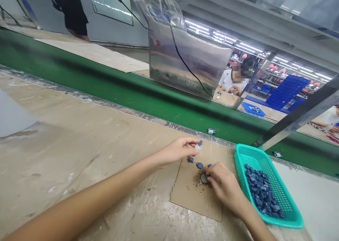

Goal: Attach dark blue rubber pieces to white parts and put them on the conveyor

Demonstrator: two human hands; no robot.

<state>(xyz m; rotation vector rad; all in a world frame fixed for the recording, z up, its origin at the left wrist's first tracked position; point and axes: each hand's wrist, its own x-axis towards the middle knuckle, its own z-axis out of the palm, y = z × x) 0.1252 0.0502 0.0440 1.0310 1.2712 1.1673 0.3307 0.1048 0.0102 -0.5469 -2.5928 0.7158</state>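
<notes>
Right hand (222,182) partly covers small round dark-rimmed dish (204,178), fingertip contents hidden, can't tell grip; left hand (182,150) pinches small blue-and-white piece (198,147), thumb against fingers.

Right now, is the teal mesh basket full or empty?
Partly full: dark-blue pieces lie heaped in the teal mesh basket, below its rim, with bare mesh showing.

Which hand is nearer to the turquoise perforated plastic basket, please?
Right. The right hand is just left of the basket; the left hand is farther left, holding a small blue-and-white piece.
</notes>
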